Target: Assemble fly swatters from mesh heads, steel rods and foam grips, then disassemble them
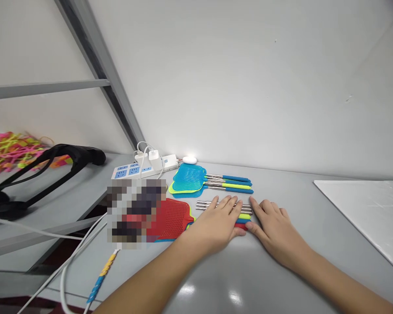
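Observation:
My left hand lies palm down, fingers stretched, across thin metal rods and the handles of the nearer fly swatters. At the right ends of these rods and handles rests my right hand, its fingers extended and its thumb close to the red handle tip. The nearer swatters show a red mesh head on top, with yellow-green and blue edges beneath; my left hand hides their necks. Just behind lies a group of blue and yellow-green fly swatters, handles pointing right.
A white power strip with plugged-in chargers sits at the back left, its cables running to the front. Left are a black strap-like frame and a colourful pile. A pixelated patch covers something beside the red head. At right lies a white sheet.

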A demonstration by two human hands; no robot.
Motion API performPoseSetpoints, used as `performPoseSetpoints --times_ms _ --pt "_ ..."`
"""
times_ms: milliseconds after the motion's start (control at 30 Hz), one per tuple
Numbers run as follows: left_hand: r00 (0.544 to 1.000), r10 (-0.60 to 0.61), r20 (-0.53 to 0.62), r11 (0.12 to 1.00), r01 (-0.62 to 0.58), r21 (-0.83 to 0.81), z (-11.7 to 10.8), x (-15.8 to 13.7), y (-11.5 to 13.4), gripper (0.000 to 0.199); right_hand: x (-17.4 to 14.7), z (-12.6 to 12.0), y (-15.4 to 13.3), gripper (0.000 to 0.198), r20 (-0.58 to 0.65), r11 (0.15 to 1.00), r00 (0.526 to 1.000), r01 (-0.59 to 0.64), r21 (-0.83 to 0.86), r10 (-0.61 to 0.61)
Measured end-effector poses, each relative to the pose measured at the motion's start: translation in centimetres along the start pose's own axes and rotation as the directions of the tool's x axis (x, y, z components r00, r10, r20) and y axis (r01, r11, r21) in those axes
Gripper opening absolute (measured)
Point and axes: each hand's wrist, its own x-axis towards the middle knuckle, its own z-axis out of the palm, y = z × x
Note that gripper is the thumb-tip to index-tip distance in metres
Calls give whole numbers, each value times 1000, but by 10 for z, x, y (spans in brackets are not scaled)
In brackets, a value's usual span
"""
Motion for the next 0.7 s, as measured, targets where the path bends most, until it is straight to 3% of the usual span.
performPoseSetpoints --times_ms 267,500,600,700 --pt "996 16 -83 997 -22 -73 -18 -6 -8 85 5 -6 6 52 -24 994 1000 -13 113 16" --pt "971 36 -235 997 -52 -61 -44 -9 -7 56 14 -9 10 36 -128 959 992 53 278 -18" --pt "962 47 -268 998 -54 -19 -48 -9 -6 44 37 -11 8 29 -168 953 985 77 292 -28" --pt "955 56 -291 998 -48 33 -49 -8 -9 39 74 -11 -1 27 -144 942 983 152 299 -113"
